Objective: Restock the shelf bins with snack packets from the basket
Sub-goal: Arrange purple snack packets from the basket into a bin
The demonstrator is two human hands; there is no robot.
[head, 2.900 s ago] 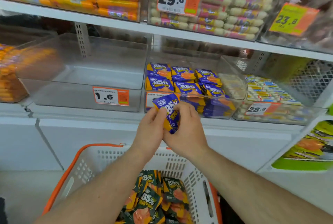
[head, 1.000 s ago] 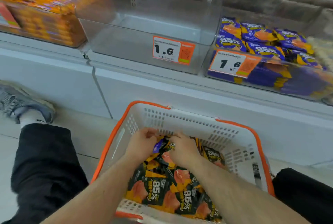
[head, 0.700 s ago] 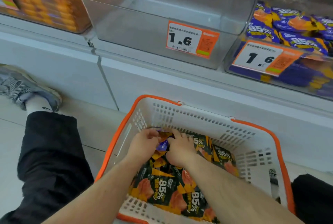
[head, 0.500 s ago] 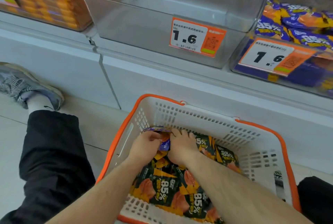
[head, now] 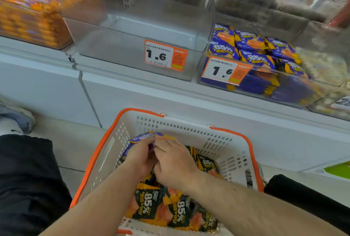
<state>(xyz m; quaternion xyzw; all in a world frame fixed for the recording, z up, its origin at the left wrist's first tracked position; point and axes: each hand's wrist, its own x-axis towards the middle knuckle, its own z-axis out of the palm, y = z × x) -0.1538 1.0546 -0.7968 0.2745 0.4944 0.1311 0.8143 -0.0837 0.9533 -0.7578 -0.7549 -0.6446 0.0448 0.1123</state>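
Both hands work inside the basket. The left hand [head: 141, 157] has its fingers curled around a bunch of purple packets [head: 145, 137]; the right hand [head: 175, 161] pinches the same bunch from the 3 o'clock side. Below lie glossy dark packets [head: 151, 203] printed "85%". The basket [head: 223, 141] is perforated white plastic with an orange rim, with open room along its far wall. At 12 o'clock a clear empty bin [head: 121, 51] carries a tag [head: 165, 56] reading "1.6". At 1 o'clock a stocked bin [head: 212, 84] holds purple "85%" packets, also tagged "1.6".
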